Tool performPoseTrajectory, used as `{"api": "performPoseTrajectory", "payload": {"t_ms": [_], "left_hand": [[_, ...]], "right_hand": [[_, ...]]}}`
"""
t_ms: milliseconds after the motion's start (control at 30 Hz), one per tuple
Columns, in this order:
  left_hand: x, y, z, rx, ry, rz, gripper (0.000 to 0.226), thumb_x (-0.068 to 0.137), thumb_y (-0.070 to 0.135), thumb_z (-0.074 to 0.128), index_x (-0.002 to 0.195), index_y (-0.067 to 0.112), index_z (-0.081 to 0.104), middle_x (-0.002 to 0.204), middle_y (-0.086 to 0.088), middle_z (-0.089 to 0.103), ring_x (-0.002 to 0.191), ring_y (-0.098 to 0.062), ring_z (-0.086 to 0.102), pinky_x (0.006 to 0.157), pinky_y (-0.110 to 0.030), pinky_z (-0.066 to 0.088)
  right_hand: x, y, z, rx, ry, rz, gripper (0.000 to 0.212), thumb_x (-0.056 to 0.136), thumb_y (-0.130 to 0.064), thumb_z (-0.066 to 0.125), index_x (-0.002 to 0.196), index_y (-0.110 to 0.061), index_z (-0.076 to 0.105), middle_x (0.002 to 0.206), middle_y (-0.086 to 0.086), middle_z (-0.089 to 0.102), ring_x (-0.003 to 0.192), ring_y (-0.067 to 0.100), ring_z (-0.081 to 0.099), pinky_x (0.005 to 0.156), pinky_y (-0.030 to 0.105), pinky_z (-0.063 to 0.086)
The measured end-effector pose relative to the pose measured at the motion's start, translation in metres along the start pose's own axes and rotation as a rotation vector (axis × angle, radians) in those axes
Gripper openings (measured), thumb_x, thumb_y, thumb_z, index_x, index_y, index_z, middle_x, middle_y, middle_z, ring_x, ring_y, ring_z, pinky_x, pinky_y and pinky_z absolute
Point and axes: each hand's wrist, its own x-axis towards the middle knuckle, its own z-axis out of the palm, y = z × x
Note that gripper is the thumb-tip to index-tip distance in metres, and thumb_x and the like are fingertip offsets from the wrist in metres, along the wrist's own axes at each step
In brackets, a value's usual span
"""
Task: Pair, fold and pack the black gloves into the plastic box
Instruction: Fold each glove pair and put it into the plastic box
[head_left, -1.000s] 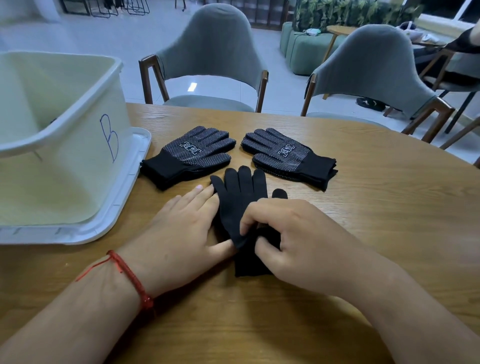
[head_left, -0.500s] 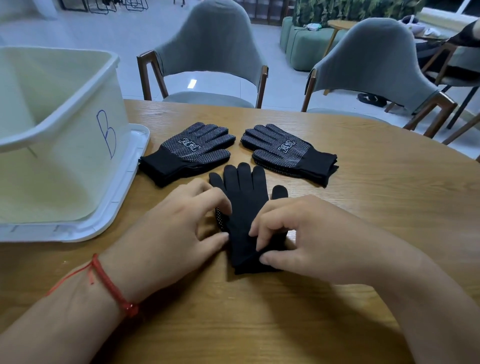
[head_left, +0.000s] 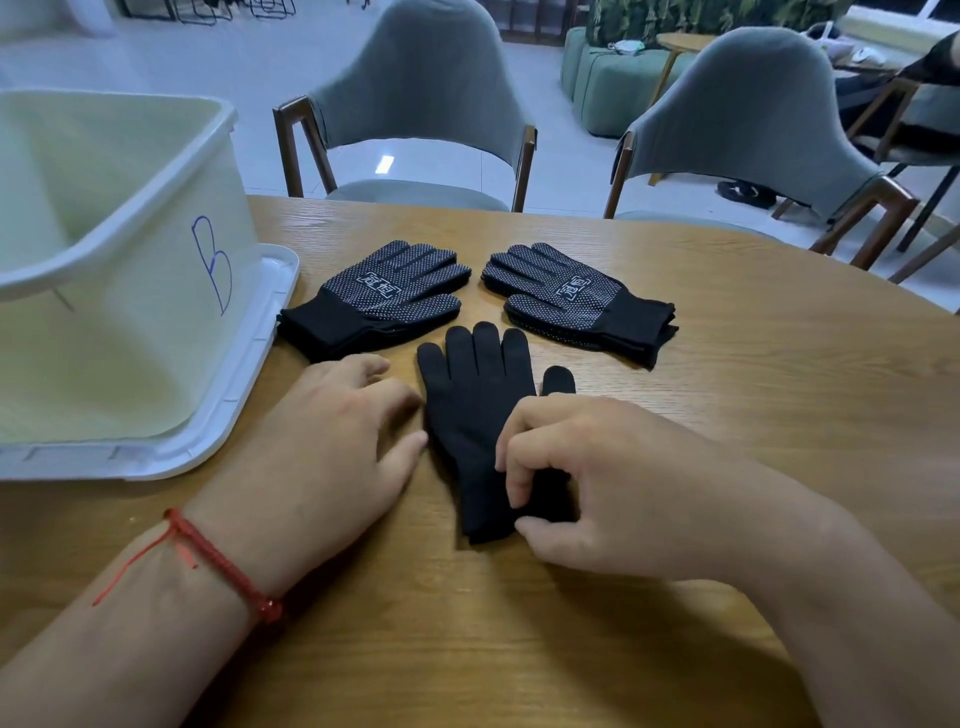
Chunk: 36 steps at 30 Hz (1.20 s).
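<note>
A plain black glove lies flat on the wooden worktop in front of me, fingers pointing away from me and cuff toward me. My right hand rests over its cuff end with the fingers curled down and the thumb below them, pinching the fabric at the right edge near the cuff. My left hand lies just beside the glove's left edge, loosely open and holding nothing, its thumb tip reaching toward the glove; I cannot tell whether it actually touches. A red string bracelet is around my left wrist. Beyond the plain glove sit two small stacks of dotted black gloves: the left stack with cuffs toward the box, the right stack with cuffs pointing right, well apart from each other. At my left stands the white plastic box, marked with a blue letter B, resting on its lid; the left stack lies just beside that lid. Two grey chairs stand across the worktop.
</note>
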Motion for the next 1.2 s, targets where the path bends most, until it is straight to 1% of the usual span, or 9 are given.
{"api": "performPoseTrajectory", "payload": {"t_ms": [167,333,467,600,667,767,900,1067,1200], "left_hand": [[0.000,0.003,-0.003,-0.008,-0.067,-0.007,0.063,0.091,0.054,0.035,0.147,0.035,0.057,0.153,0.014,0.051,0.142,-0.014,0.044,0.115,-0.043,0.042],[-0.003,0.006,-0.005,-0.046,-0.025,0.015,0.055,0.096,0.046,0.047,0.148,0.028,0.051,0.149,0.010,0.053,0.139,-0.017,0.048,0.115,-0.040,0.041],[-0.007,0.014,-0.014,-0.175,-0.020,0.239,0.052,0.090,0.011,0.067,0.138,0.032,0.058,0.139,0.018,0.055,0.135,-0.004,0.050,0.113,-0.022,0.036],[-0.011,0.020,-0.014,-0.339,-0.129,0.308,0.055,0.083,-0.001,0.069,0.125,0.035,0.066,0.110,0.026,0.064,0.107,0.008,0.060,0.090,-0.005,0.038],[-0.011,0.019,-0.012,-0.368,-0.120,0.285,0.042,0.087,0.011,0.076,0.119,0.037,0.068,0.102,0.026,0.067,0.096,0.002,0.064,0.081,-0.010,0.044],[-0.009,0.017,-0.010,-0.440,-0.112,0.214,0.016,0.093,0.037,0.072,0.109,0.039,0.070,0.094,0.014,0.071,0.082,-0.017,0.066,0.074,-0.038,0.053],[-0.009,0.019,-0.016,-0.611,-0.219,0.180,0.023,0.102,0.040,0.063,0.123,0.044,0.070,0.104,0.006,0.076,0.093,-0.022,0.073,0.085,-0.049,0.058],[-0.008,0.017,-0.021,-0.694,-0.258,0.145,0.028,0.105,0.030,0.059,0.125,0.044,0.071,0.119,0.028,0.073,0.114,0.004,0.067,0.102,-0.023,0.049],[-0.008,0.017,-0.021,-0.796,-0.325,0.082,0.025,0.106,0.024,0.058,0.120,0.035,0.075,0.103,0.023,0.077,0.087,0.011,0.067,0.075,-0.010,0.048]], "right_hand": [[0.001,-0.002,0.001,-0.023,0.030,-0.020,0.010,0.088,-0.041,0.073,0.089,-0.039,0.063,0.112,-0.022,0.061,0.096,0.000,0.056,0.078,0.020,0.047],[0.002,-0.003,0.002,-0.023,0.052,-0.031,0.008,0.088,-0.041,0.071,0.090,-0.036,0.064,0.109,-0.021,0.062,0.097,0.002,0.057,0.079,0.026,0.051],[0.002,-0.004,0.003,-0.016,0.128,-0.034,0.009,0.086,-0.038,0.068,0.091,-0.033,0.063,0.091,-0.017,0.065,0.087,0.006,0.059,0.076,0.029,0.049],[0.003,-0.007,-0.001,0.106,0.253,0.007,0.009,0.084,-0.036,0.069,0.089,-0.031,0.063,0.083,-0.010,0.071,0.078,0.012,0.063,0.070,0.033,0.050],[0.003,-0.007,-0.003,0.176,0.312,0.019,0.008,0.084,-0.035,0.069,0.088,-0.030,0.063,0.081,-0.008,0.071,0.078,0.015,0.065,0.070,0.038,0.052],[0.004,-0.008,-0.004,0.256,0.362,0.046,0.008,0.084,-0.036,0.069,0.087,-0.029,0.065,0.083,-0.005,0.071,0.080,0.018,0.066,0.072,0.041,0.053],[0.005,-0.006,-0.004,0.591,0.346,0.132,0.020,0.085,-0.042,0.070,0.097,-0.026,0.067,0.089,0.002,0.074,0.083,0.032,0.068,0.080,0.057,0.056],[0.005,0.000,-0.008,0.602,0.118,0.198,0.047,0.082,-0.037,0.091,0.122,-0.036,0.068,0.111,-0.008,0.078,0.104,0.015,0.074,0.098,0.054,0.058],[0.005,0.002,-0.006,0.696,0.055,0.245,0.052,0.089,-0.005,0.084,0.129,-0.034,0.068,0.115,-0.004,0.080,0.109,0.014,0.076,0.101,0.048,0.060]]}}
